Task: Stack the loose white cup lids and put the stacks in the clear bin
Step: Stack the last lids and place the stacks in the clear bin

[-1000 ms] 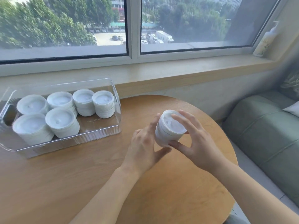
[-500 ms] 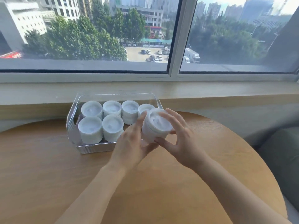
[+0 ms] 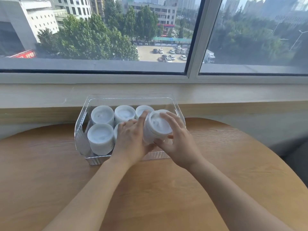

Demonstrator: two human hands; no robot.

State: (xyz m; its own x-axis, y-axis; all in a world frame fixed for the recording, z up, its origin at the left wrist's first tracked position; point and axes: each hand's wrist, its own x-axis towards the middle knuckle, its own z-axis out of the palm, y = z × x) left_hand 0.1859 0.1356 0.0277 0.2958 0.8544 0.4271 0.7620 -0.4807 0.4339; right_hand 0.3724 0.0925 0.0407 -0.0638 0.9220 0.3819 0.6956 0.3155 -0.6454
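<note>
Both hands, left hand (image 3: 131, 139) and right hand (image 3: 179, 144), have carried the stack of lids (image 3: 157, 126) from over the table (image 3: 50, 180) to above the bin (image 3: 83, 130), gripping it, so placing looks imminent

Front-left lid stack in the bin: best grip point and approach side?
Take the front-left stack by its ribbed side wall, low down, coming from straight above. The clear bin walls it in on the left and front, and neighbouring stacks stand close behind and to its right, so a sideways approach looks blocked. A low grip should keep the loose lids together. Both the left hand and right hand are busy with the held stack.
</note>
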